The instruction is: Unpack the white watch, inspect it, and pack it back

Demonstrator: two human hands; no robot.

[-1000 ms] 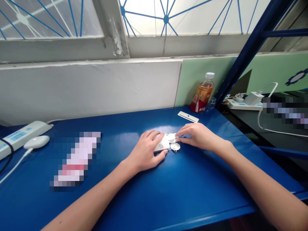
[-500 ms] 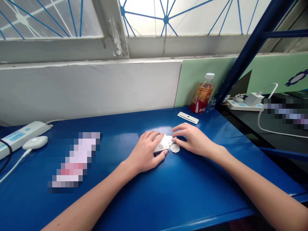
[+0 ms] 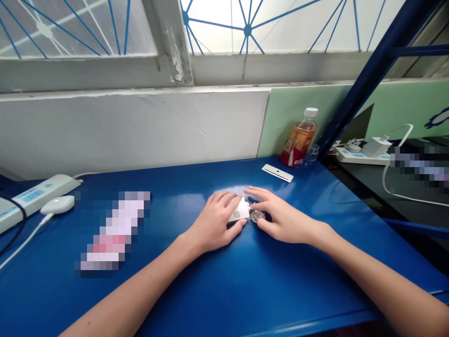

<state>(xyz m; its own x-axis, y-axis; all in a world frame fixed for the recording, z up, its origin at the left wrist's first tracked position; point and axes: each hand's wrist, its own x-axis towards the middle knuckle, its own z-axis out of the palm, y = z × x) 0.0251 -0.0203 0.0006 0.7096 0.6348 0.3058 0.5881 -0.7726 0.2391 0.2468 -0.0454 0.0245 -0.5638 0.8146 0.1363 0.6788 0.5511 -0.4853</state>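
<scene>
My left hand lies over a small white card-like packet on the blue table, fingers curled on top and thumb under its near edge. My right hand meets it from the right, its fingertips pinching at a small round clear piece beside the packet's right edge. What exactly the fingers grip is partly hidden.
A white strip lies behind my hands. An orange drink bottle stands at the back right by a blue post. A white power strip and a white puck on a cable sit at the left. Another power strip with a charger is far right.
My right hand has slid left and nearer, closing in on the packet and covering the white pieces beside it. My left hand has stayed on the packet. The view has shifted slightly.
</scene>
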